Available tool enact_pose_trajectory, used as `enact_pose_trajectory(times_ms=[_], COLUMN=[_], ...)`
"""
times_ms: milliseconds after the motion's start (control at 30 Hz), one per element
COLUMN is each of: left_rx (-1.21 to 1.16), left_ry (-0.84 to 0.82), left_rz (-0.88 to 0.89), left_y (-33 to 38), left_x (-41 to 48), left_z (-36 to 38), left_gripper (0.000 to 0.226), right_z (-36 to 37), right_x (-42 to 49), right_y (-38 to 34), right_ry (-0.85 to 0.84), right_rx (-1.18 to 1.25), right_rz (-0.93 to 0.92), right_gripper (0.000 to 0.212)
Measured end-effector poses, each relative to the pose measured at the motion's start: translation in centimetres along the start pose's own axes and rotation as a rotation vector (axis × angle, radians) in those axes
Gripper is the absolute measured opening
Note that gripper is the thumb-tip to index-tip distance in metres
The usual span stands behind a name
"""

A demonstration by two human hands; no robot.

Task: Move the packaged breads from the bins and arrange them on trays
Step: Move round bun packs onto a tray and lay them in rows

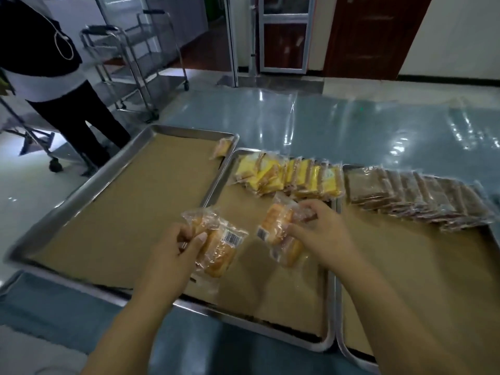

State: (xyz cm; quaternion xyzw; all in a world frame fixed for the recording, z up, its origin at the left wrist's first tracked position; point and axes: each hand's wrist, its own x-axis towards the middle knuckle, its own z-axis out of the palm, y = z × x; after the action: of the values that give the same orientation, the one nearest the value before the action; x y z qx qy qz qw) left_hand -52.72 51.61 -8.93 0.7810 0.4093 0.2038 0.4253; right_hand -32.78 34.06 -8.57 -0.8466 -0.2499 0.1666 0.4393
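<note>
- Holding one clear-wrapped bun pack [216,247] in the left grip [173,247], fingers and thumb curled round it, above the seam between the left tray [121,201] and the middle tray [270,293], toward their near edges.
- Pinching a second bun pack [278,234] in the right grip [322,234], raised over the middle tray's bare paper.
- Already laid:
  - a row of yellow packs [292,177] along the middle tray's far edge;
  - a row of brown packs [422,201] along the far edge of the right tray [419,280];
  - a single bun pack [223,147] at the left tray's far right corner.
- Probably early in the job: at most one row per tray, most of the brown lining bare.
- Left to do, by the look of it: setting down both held packs, likely beside the lone one on the left tray, then many more.
- No bins in view, so no telling how much stock remains.
- Beyond the surface [324,125], far left: a standing person [67,104] and steel carts [130,63].
</note>
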Motion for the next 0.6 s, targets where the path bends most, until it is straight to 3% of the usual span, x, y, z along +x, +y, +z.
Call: enact_pose_trajectory(times_ms=[133, 367, 500, 600], left_rx=[-0.096, 0.026, 0.069, 0.135], left_ry=[-0.033, -0.093, -0.161, -0.218], left_rz=[-0.052, 0.006, 0.095, 0.152], left_y=[-2.7, -6.7, -8.4, -9.2], left_x=[3.6, 11.8, 17.4, 21.7], left_z=[-1.8, -5.4, -8.2, -10.2], left_gripper=[0.017, 0.019, 0.02, 0.021], right_z=[3.1, 9.0, 12.8, 15.6], right_x=[2.4, 5.7, 7.4, 9.0], right_y=[-2.5, -6.6, -9.5, -12.0], right_ry=[-0.026, -0.064, -0.081, -0.062], right_rx=[-0.045, -0.073, -0.072, -0.093], right_rz=[0.009, 0.071, 0.116, 0.156], right_gripper=[0.04, 0.045, 0.028, 0.026])
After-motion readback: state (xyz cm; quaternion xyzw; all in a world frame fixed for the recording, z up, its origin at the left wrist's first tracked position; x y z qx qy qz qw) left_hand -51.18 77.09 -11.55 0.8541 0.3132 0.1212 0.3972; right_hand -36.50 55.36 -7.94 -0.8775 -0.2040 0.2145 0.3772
